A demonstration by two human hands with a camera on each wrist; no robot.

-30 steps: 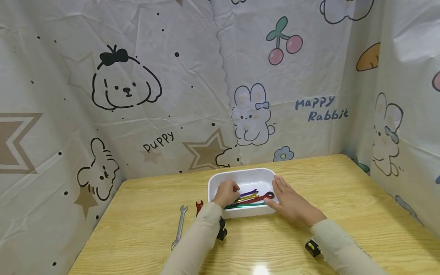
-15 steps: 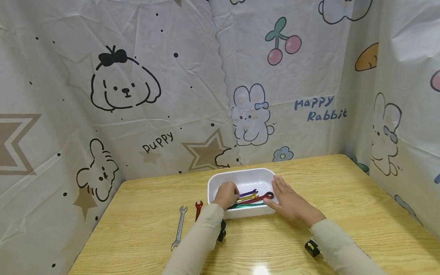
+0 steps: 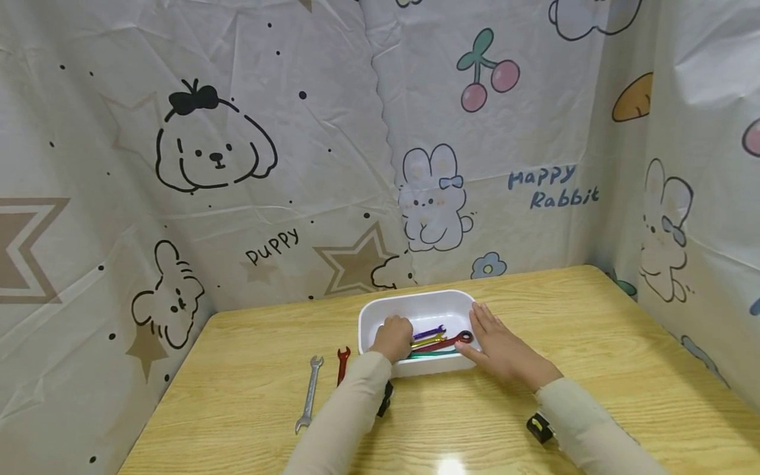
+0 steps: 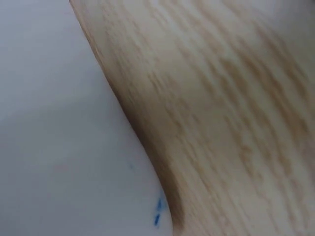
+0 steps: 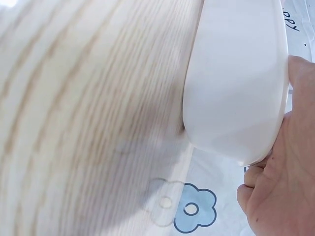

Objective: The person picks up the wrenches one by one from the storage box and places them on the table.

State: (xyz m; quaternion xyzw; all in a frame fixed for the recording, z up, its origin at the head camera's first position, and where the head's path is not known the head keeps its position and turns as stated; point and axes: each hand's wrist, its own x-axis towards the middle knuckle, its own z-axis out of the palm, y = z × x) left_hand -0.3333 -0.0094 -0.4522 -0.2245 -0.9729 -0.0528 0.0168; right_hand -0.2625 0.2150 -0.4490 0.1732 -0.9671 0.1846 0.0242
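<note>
In the head view a white tray (image 3: 424, 303) holds several coloured wrenches. A purple wrench (image 3: 429, 332), a yellow wrench (image 3: 429, 342), a red ratchet wrench (image 3: 448, 343) and a green wrench (image 3: 433, 354) lie in it. My left hand (image 3: 393, 338) reaches into the tray's left part, fingers bent downward; its fingertips are hidden, so any hold is unclear. Against the tray's right end lies my right hand (image 3: 505, 349), fingers extended and thumb at the front rim. The right wrist view also shows this hand (image 5: 290, 162) touching the tray's rim.
Left of the tray, a silver open-end wrench (image 3: 310, 394) and a red wrench (image 3: 343, 363), partly behind the left sleeve, lie on the wooden table (image 3: 237, 382). A printed cloth (image 3: 332, 165) hangs behind and beside the table.
My left hand has shifted slightly right and deeper into the tray, its fingers lower than before. The right hand stays in place at the tray's end.
</note>
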